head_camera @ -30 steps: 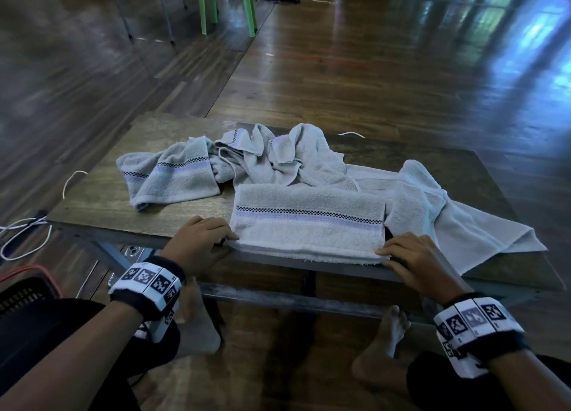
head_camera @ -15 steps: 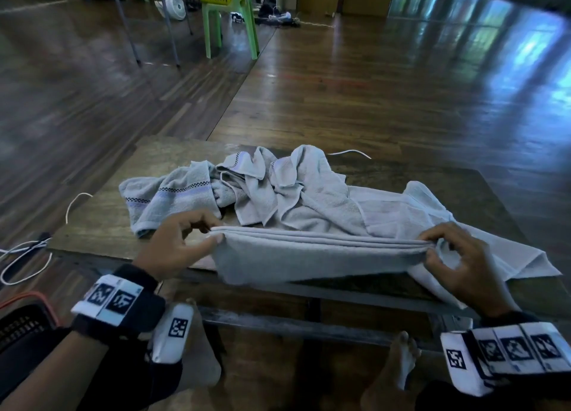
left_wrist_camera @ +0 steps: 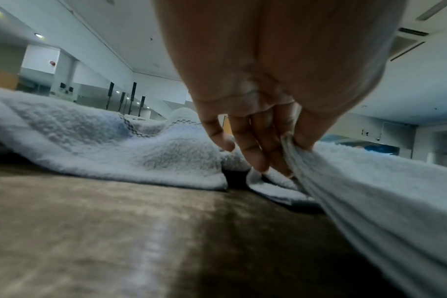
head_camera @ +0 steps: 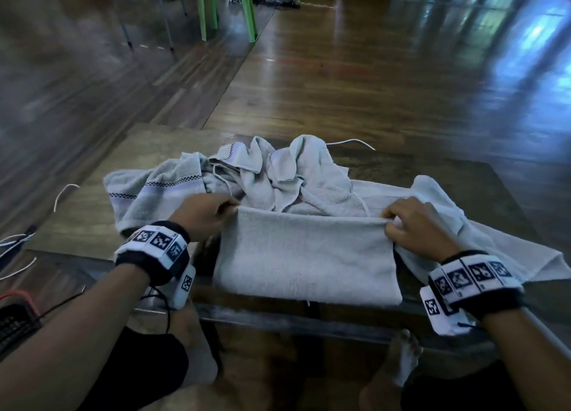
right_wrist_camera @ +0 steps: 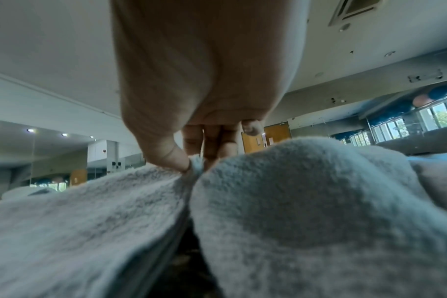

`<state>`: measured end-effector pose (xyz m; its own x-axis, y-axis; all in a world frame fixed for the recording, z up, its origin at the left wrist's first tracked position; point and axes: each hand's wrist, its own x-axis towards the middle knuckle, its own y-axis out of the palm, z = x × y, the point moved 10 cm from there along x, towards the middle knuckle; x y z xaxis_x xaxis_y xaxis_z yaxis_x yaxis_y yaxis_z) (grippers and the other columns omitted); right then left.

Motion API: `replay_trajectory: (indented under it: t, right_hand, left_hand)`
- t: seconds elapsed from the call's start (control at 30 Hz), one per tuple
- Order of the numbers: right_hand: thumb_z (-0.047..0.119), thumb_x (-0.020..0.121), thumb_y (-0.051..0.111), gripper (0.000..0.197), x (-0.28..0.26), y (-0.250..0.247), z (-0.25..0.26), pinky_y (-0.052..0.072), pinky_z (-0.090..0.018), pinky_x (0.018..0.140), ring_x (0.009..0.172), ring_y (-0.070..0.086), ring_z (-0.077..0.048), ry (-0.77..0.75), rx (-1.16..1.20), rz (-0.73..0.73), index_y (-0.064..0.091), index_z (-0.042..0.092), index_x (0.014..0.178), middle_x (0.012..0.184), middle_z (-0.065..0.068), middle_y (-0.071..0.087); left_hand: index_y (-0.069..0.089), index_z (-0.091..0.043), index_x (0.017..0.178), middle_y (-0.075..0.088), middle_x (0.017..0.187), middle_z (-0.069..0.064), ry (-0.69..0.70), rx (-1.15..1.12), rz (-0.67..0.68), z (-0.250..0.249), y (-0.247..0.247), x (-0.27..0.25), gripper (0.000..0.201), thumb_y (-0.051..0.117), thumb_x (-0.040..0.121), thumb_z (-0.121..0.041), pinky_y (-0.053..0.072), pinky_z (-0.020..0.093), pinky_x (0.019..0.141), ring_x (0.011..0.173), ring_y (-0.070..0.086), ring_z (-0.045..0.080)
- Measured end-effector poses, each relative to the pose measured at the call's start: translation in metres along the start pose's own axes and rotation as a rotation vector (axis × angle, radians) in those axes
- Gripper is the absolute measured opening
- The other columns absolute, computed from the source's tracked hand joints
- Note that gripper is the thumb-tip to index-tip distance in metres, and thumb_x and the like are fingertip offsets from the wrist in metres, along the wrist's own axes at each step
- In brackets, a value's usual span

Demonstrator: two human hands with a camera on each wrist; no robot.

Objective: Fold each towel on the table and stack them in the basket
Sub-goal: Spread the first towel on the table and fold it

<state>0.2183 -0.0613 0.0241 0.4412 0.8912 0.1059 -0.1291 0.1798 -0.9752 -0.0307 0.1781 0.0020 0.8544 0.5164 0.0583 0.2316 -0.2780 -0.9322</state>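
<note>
Towel (head_camera: 306, 262), half folded, is held at the near edge of the worktop (head_camera: 92, 225); its far corners are pinched by the left hand (head_camera: 204, 216) and right hand (head_camera: 417, 228). Layers could slip apart if either grip loosens, or the loose pile (head_camera: 278, 175) behind could be snagged.

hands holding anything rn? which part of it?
Both hold the folded towel by its far edge: left hand pinches the left corner, right hand the right corner.
</note>
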Motion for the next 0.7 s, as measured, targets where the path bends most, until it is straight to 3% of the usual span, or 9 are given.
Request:
replay_trajectory:
  t: [0.2,0.37,0.43,0.53,0.7]
  right_hand:
    - [0.024,0.086,0.051,0.017,0.001,0.011,-0.005,0.033,-0.038,0.085,0.101,0.046,-0.020,0.052,-0.126,0.071,0.061,0.020,0.099,0.103,0.000,0.060]
    - [0.026,0.084,0.053,0.035,0.002,0.016,0.012,0.028,-0.038,0.091,0.111,0.042,-0.020,0.040,-0.142,0.035,0.053,0.021,0.119,0.117,0.000,0.054]
    - [0.029,0.084,0.055,0.034,0.006,0.016,0.028,0.026,-0.035,0.088,0.109,0.044,-0.019,-0.020,-0.137,-0.005,0.055,0.022,0.118,0.116,0.001,0.056]
    - [0.036,0.087,0.053,0.025,0.013,0.023,0.047,0.023,-0.033,0.083,0.107,0.047,-0.016,-0.083,-0.160,0.018,0.059,0.026,0.109,0.111,0.006,0.059]
    - [0.035,0.088,0.056,0.012,0.022,0.020,0.054,0.023,-0.033,0.085,0.099,0.052,-0.012,-0.065,-0.138,0.036,0.061,0.026,0.094,0.101,0.009,0.063]
  left_hand:
    - [0.058,-0.023,0.111,0.064,0.114,-0.001,-0.033,0.079,0.003,-0.007,0.008,0.004,0.022,0.043,0.095,-0.028,0.040,0.037,0.089,0.101,0.058,0.021]
    - [0.059,-0.026,0.118,0.058,0.123,-0.006,0.026,0.137,-0.055,-0.022,0.006,0.005,0.029,0.053,0.090,-0.032,0.029,0.036,0.095,0.115,0.050,0.018]
    - [0.063,-0.026,0.112,0.062,0.116,-0.006,0.107,0.114,-0.111,-0.040,0.003,0.007,0.025,0.057,0.088,-0.032,0.029,0.035,0.092,0.111,0.053,0.018]
    - [0.065,-0.026,0.108,0.065,0.106,-0.008,0.189,0.095,-0.070,-0.061,0.011,0.011,0.023,0.058,0.088,-0.034,0.027,0.033,0.091,0.102,0.056,0.016]
    - [0.063,-0.029,0.105,0.063,0.106,-0.013,0.160,0.156,-0.009,-0.066,0.023,0.022,0.020,0.053,0.090,-0.036,0.021,0.026,0.085,0.102,0.055,0.010]
